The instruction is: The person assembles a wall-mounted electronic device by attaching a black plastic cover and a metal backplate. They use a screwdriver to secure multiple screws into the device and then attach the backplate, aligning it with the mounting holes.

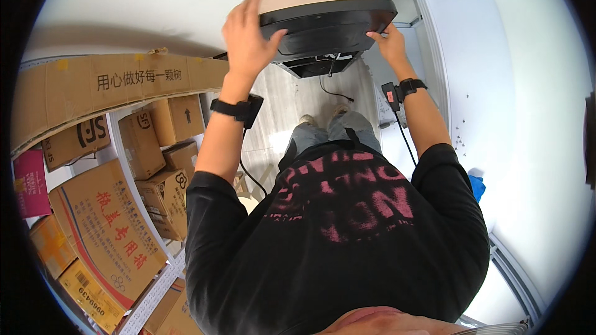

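A view straight down from a person's head onto their own chest, arms and feet. Both arms are raised in front of the body, holding up a flat appliance (326,25) with a beige top and a black underside, tilted so the black base faces the camera. It sits at the top centre of the picture, above the floor and clear of any shelf.

The left hand (247,37) grips the appliance's left edge: its fingers (239,15) wrap over the rim, close together, and the thumb presses against the black underside. The right hand (390,42) holds the right corner from below; its fingers curl round the edge and are mostly hidden, so I cannot tell how they are spread.

A thin black cable (332,84) hangs from the appliance's underside toward the floor. Each wrist wears a black band (239,110) with a small device.

The person wears a black sweatshirt (335,223) with pink lettering, and grey trousers.

To the left, a white shelf (124,161) holds many brown cardboard boxes (102,223). A white wall (534,118) lies to the right.
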Tool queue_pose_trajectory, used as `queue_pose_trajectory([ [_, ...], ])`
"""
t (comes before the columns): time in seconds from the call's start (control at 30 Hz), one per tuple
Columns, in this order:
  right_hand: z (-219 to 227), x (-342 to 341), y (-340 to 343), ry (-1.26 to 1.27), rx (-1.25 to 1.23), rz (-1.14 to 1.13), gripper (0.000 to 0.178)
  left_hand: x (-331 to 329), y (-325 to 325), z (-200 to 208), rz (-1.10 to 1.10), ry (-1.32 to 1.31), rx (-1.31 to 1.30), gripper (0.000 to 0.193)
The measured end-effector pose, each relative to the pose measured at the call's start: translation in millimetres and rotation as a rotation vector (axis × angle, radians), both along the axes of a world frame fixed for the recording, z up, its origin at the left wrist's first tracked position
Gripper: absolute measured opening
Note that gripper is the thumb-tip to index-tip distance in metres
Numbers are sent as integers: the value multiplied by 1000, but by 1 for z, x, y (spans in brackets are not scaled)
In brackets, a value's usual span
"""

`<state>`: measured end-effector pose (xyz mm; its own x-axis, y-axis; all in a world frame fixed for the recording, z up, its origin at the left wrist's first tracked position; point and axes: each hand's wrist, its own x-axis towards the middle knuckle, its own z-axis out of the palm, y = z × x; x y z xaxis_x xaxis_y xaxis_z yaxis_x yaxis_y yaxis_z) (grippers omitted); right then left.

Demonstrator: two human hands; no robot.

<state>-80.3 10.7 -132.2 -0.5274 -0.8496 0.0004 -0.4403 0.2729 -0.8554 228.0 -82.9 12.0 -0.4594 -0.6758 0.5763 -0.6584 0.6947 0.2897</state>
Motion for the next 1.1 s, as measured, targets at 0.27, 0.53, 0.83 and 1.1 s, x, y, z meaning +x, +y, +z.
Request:
queue_pose_trajectory([
  [0.27,-6,-4,2,40,-54,31,45,-52,-6,-11,-109,-94,46,39],
  [0.53,-1,0,6,52,-28,37,48,-55,-5,-25,-103,-35,-52,34],
  [0.83,-16,-4,2,-36,-98,113,65,-54,-6,-18,-111,-77,-3,36],
  [1.1,-12,4,4,-102,-166,61,67,-56,-1,-12,-116,-109,4,37],
])
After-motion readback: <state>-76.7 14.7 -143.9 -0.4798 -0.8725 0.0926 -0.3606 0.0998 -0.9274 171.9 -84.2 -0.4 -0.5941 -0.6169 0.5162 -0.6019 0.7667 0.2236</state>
